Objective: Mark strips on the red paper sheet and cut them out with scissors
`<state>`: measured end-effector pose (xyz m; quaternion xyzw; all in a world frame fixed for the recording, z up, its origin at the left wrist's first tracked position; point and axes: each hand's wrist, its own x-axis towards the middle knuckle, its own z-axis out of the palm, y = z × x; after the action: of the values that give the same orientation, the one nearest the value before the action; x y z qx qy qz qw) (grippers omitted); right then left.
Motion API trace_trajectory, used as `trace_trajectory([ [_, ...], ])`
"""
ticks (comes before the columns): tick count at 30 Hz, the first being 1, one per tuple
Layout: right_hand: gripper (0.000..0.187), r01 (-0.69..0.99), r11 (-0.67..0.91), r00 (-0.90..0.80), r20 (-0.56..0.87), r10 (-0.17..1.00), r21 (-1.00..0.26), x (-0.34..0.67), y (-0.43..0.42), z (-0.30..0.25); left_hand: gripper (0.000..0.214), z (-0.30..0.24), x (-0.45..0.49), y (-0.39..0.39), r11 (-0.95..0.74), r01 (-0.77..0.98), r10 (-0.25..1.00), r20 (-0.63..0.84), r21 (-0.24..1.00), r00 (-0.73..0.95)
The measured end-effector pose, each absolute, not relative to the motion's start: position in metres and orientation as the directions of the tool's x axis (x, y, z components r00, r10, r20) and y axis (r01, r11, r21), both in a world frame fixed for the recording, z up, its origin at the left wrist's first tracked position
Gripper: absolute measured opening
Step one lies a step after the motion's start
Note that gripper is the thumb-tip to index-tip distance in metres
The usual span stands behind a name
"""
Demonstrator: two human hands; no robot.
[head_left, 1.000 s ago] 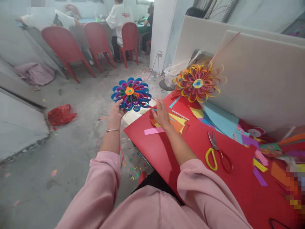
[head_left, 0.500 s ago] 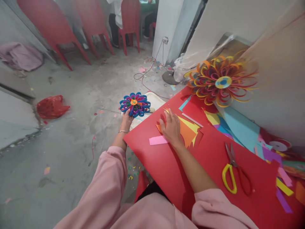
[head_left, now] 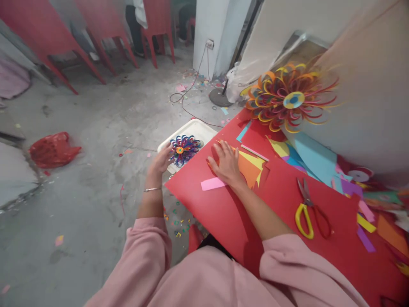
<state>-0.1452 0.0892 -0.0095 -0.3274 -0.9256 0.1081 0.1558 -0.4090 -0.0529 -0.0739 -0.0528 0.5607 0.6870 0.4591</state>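
Observation:
A paper flower [head_left: 188, 149] with blue and purple looped petals and an orange centre rests in a white plastic tray [head_left: 204, 128] below the table's corner. My left hand [head_left: 159, 162], wearing a thin bracelet, is right beside the petals with its fingers stretched out; it appears to have no grip on them. On the red tabletop, my right hand [head_left: 227, 164] lies open, fingers spread, over orange paper [head_left: 247, 168] and yellow paper [head_left: 257, 161]. A pink paper strip [head_left: 212, 183] sticks out near its wrist.
Yellow-and-red-handled scissors [head_left: 305, 213] lie on the red table [head_left: 255, 213]. A large orange and yellow paper flower [head_left: 294, 100] stands at the back, near coloured paper scraps [head_left: 364, 209]. A cable [head_left: 191, 113], a red plastic bag [head_left: 54, 150] and red chairs [head_left: 158, 25] are beyond.
The blue and purple flower has gone from my left hand's hold down into the white tray. My left hand has drawn slightly left with fingers loosened. The right hand stays on the papers.

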Motion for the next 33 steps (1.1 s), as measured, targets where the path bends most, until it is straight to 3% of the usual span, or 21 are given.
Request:
trace_trajectory([
  [4, 0.059, 0.570, 0.754, -0.723, 0.236, 0.649, -0.327, -0.148, 0.090, -0.009, 0.033, 0.006, -0.391, -0.078, 0.063, -0.491, 0.834, -0.316, 0.869, -0.452],
  [9, 0.054, 0.572, 0.756, -0.711, 0.268, 0.650, -0.317, -0.149, 0.080, 0.006, 0.033, 0.067, -0.330, -0.079, 0.203, -0.238, 0.889, -0.280, 0.950, -0.361],
  [15, 0.046, 0.557, 0.771, -0.707, 0.313, 0.635, -0.308, -0.133, 0.069, 0.032, 0.032, 0.062, -0.277, -0.066, 0.208, -0.048, 0.920, -0.212, 0.977, -0.329],
  [19, 0.038, 0.668, 0.681, -0.658, 0.189, 0.729, -0.301, -0.094, 0.085, 0.038, 0.022, 0.040, -0.253, -0.037, 0.192, 0.095, 0.908, -0.140, 0.977, -0.394],
  [22, 0.043, 0.730, 0.615, -0.622, 0.081, 0.778, -0.298, -0.062, 0.110, 0.041, 0.024, 0.030, -0.238, -0.012, 0.176, 0.272, 0.898, -0.041, 0.946, -0.439],
  [26, 0.079, 0.707, 0.649, -0.681, -0.022, 0.732, -0.281, -0.043, 0.141, 0.047, 0.050, 0.023, -0.224, 0.005, 0.189, 0.509, 0.903, 0.054, 0.840, -0.425],
  [33, 0.072, 0.726, 0.662, -0.685, -0.115, 0.719, -0.186, -0.049, 0.158, 0.047, 0.027, 0.010, -0.214, 0.008, 0.285, 0.740, 0.891, 0.116, 0.610, -0.439],
])
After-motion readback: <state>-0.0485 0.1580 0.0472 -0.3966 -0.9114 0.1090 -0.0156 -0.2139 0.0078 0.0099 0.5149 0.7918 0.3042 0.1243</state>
